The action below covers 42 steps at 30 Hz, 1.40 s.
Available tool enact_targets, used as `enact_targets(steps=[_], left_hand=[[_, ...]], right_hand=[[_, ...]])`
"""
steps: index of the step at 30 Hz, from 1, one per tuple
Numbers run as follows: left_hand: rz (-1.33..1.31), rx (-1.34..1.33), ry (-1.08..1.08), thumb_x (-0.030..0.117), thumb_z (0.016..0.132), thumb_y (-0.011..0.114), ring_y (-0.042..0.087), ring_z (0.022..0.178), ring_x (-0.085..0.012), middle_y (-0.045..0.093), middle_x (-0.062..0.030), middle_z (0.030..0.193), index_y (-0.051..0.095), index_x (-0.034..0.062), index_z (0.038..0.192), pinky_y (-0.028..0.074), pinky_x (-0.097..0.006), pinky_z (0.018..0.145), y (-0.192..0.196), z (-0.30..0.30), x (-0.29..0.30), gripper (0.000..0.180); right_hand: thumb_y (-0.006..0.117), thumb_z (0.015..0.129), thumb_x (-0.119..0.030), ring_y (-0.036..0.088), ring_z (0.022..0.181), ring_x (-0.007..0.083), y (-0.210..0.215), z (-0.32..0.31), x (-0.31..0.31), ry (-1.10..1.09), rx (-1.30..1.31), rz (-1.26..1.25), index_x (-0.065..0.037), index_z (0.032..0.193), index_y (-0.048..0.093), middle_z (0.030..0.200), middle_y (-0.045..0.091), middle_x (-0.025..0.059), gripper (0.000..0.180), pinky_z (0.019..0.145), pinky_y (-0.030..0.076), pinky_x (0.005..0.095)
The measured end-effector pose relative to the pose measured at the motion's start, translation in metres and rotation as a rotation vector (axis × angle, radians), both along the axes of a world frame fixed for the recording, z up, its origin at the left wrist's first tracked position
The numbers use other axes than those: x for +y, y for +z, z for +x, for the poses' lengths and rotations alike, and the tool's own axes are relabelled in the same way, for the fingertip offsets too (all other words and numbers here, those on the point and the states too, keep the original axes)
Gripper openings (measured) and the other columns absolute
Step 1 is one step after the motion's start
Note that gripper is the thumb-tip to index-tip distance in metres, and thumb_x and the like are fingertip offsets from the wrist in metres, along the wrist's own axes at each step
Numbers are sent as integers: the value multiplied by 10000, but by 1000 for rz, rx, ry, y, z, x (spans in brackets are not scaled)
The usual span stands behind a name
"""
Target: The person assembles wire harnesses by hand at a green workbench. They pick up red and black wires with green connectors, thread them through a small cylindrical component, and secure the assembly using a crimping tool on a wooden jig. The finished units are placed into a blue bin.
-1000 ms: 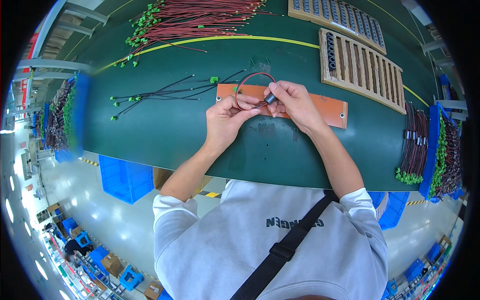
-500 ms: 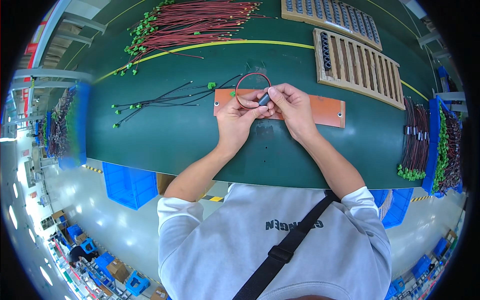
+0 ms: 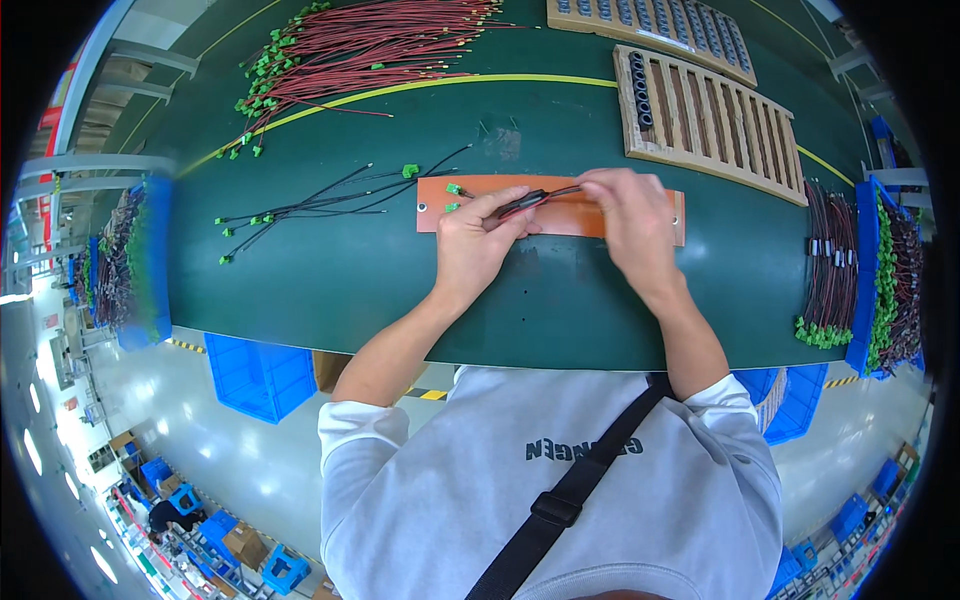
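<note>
My left hand [image 3: 472, 245] is closed around a small black cylinder-shaped core [image 3: 527, 200] with red and black wires in it. Green connectors [image 3: 455, 189] on the wires stick out left of that hand. To the right, the wires [image 3: 565, 191] run up to my right hand [image 3: 640, 222], whose fingers are closed on them. Both hands are above an orange-brown strip board [image 3: 580, 220] with a screw at each end. Left of the board lie several black wires [image 3: 320, 205] with green connectors. Finger overlap partly hides the core.
A large pile of red wires [image 3: 380, 50] with green connectors lies at the far left. Slotted wooden trays [image 3: 710, 120] stand far right, the nearer holding one row of black cores [image 3: 640, 90]. Wire bundles [image 3: 828, 270] and a blue bin [image 3: 868, 290] are at the right edge.
My right hand has moved right, away from the left. The raised red wire loop is no longer seen; the wires now stretch between the hands, and green connectors sit by my left hand.
</note>
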<state>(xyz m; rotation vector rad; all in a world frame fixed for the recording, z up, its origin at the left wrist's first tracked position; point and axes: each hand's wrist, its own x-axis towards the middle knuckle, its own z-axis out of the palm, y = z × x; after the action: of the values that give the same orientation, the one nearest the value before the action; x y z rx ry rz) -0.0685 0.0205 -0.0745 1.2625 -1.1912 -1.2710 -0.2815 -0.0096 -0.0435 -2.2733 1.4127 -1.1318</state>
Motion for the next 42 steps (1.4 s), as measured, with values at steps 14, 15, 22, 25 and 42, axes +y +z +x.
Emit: enact_targets(steps=[14, 15, 22, 25, 42], left_hand=[[-255, -414, -562, 172, 993, 678, 692, 896, -192, 752, -124, 963, 767, -21, 1062, 539, -318, 810, 45, -2, -84, 224], [-191, -341, -660, 176, 995, 682, 684, 898, -183, 750, -117, 957, 764, -20, 1075, 537, -319, 815, 37, -10, -88, 227], [-120, -218, -554, 106, 965, 731, 628, 758, -87, 714, -47, 865, 771, -9, 1014, 497, -248, 681, 11, -28, -64, 132], [-75, -182, -550, 102, 969, 729, 622, 751, -85, 714, -52, 858, 772, -16, 1005, 492, -245, 670, 11, -27, -62, 131], [-103, -139, -523, 97, 942, 748, 595, 720, -114, 731, -41, 776, 792, 14, 964, 456, -294, 698, 7, -29, -63, 96]], right_hand=[[659, 1000, -77, 720, 872, 182, -46, -50, 8, 4, -555, 233, -15, 1000, 732, 965, 771, 83, 95, 826, 554, 302], [668, 993, -76, 723, 882, 182, -46, -51, 7, 9, -550, 217, -12, 1000, 732, 966, 771, 82, 90, 824, 556, 304], [743, 942, -84, 725, 891, 146, -33, -45, 10, -7, -554, 322, 12, 996, 736, 981, 761, 95, 110, 769, 565, 266], [748, 942, -92, 724, 875, 133, -35, -41, 12, 1, -585, 392, 18, 984, 742, 970, 758, 94, 118, 775, 573, 255], [709, 968, -73, 694, 783, 116, -33, -40, 6, 11, -817, 593, 33, 999, 780, 888, 776, 88, 131, 741, 576, 264]])
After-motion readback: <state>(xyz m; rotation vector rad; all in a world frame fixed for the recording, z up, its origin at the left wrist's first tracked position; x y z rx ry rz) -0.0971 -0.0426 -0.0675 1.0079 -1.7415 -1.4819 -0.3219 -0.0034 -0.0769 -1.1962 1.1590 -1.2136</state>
